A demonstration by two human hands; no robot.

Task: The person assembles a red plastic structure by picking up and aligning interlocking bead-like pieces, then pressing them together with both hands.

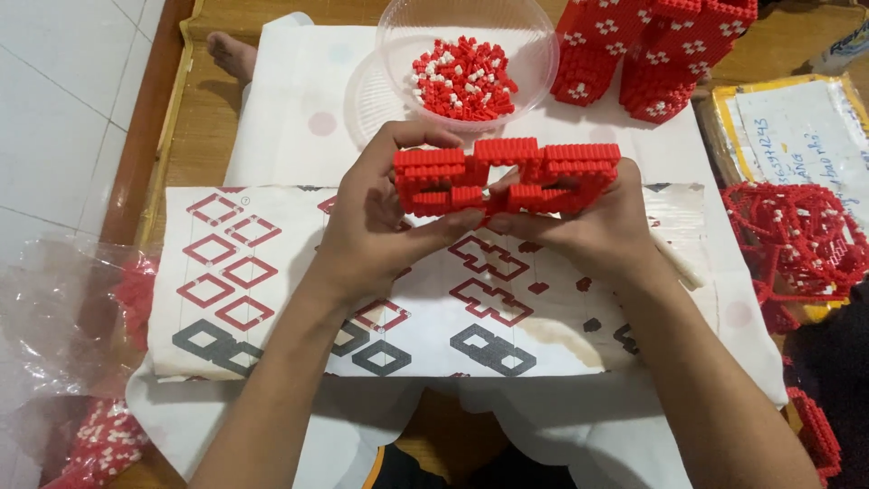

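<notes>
A red openwork piece built of tiny bricks is held up between both hands above a printed instruction sheet. My left hand grips its left end, thumb across the underside. My right hand grips its right end, with the fingertips meeting under the middle. Just beyond the piece stands a clear plastic bowl holding several loose red and white bricks.
A tall red-and-white brick structure stands at the back right. Flat red lattice pieces lie at the right over a yellow-edged packet. Crumpled clear bags of bricks lie at the left. A bare foot rests at the top left.
</notes>
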